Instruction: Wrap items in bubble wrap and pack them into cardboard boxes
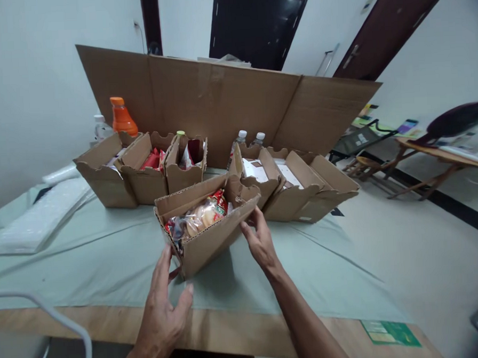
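Observation:
An open cardboard box (210,244), with packaged snacks (203,215) in clear and red wrappers inside, is at the front middle of the table. My right hand (261,242) grips its right end, thumb on the near side and the fingertips partly hidden behind the corner. At the box's left end, my left hand (162,306) has its fingers against the near corner. The left thumb is spread away from the cardboard. From this angle I cannot tell whether the box rests fully on the cloth.
Behind stand more cardboard boxes, three at left (106,180) and several at right (300,197), before a tall cardboard panel (235,99). An orange bottle (122,118) and clear bottles (240,139) stand behind them. Bubble wrap (40,216) lies left; a white cable (66,321) curves at front left.

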A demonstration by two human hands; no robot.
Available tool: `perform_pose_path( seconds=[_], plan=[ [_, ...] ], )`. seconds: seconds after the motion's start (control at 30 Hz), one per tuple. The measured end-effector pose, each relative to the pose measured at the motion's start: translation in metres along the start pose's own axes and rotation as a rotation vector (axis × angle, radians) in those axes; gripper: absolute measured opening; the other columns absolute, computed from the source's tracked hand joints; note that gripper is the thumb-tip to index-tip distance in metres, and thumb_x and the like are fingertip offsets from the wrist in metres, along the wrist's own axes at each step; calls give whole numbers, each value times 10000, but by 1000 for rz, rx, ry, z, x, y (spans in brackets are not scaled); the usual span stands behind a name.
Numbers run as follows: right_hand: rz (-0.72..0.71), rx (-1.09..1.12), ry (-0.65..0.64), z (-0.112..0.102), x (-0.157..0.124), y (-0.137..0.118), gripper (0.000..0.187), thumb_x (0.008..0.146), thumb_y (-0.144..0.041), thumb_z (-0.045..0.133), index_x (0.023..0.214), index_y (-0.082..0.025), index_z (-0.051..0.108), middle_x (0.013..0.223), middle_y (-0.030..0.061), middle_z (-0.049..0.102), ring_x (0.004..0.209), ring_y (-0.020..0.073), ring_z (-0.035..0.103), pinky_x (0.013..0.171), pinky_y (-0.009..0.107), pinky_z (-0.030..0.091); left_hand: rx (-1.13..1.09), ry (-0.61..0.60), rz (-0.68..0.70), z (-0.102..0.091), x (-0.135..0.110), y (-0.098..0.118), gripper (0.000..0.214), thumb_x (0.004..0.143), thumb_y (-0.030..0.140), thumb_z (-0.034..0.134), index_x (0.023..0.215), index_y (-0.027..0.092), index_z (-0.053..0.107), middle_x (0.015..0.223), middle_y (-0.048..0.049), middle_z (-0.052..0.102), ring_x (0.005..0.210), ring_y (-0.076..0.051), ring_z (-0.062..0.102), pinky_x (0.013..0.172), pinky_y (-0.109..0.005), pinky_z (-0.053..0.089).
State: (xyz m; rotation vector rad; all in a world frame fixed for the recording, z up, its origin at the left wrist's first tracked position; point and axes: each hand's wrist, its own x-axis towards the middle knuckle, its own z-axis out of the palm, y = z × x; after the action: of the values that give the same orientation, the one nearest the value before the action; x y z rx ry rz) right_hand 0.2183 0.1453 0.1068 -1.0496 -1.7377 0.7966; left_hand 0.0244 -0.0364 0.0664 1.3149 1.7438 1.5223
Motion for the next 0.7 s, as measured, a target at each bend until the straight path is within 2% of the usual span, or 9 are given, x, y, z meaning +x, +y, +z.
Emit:
perform_pose_path(
  seconds=[0.17, 0.3, 0.47, 0.6, 0.7],
  plan=[
    [-14, -6, 59, 27, 17, 14, 691, 1000, -544, 418, 1582, -187, 307, 1558, 158, 480, 1413, 290, 476, 1179, 520, 368, -29, 10, 85, 10, 3, -7, 745, 939, 271, 603, 1603, 298, 266, 1651, -135, 330, 1478, -343, 407, 1057, -474, 556],
    [-23, -90, 77, 41, 19, 16, 733, 1003, -619, 363, 1578, -164, 325, 1632, 162, 371, 1517, 279, 328, 1250, 523, 251, -19, -21, 101, 12, 0, -12, 768, 939, 249, 608, 1607, 351, 243, 1679, -102, 281, 1480, -335, 405, 1025, -440, 583],
    [-23, -127, 55, 52, 22, 6, 739, 1011, -631, 302, 1557, -137, 362, 1630, 176, 370, 1526, 273, 313, 1258, 507, 240, -38, -40, 97, 19, -4, -8, 756, 957, 228, 585, 1608, 371, 227, 1693, -90, 234, 1513, -331, 347, 1030, -431, 579],
    [-31, -135, 65, 55, 24, 1, 753, 1014, -630, 270, 1552, -111, 365, 1616, 193, 385, 1524, 281, 313, 1251, 508, 253, -48, -31, 86, 27, -8, -6, 748, 959, 229, 583, 1605, 376, 237, 1701, -99, 208, 1467, -336, 427, 1031, -450, 577],
    [-58, -190, 66, 56, 21, -3, 720, 1019, -613, 271, 1565, -150, 353, 1622, 176, 385, 1522, 290, 316, 1232, 542, 264, -37, -19, 106, 30, -10, -8, 752, 951, 225, 593, 1601, 376, 247, 1705, -100, 193, 1460, -337, 437, 1034, -460, 576]
  ],
)
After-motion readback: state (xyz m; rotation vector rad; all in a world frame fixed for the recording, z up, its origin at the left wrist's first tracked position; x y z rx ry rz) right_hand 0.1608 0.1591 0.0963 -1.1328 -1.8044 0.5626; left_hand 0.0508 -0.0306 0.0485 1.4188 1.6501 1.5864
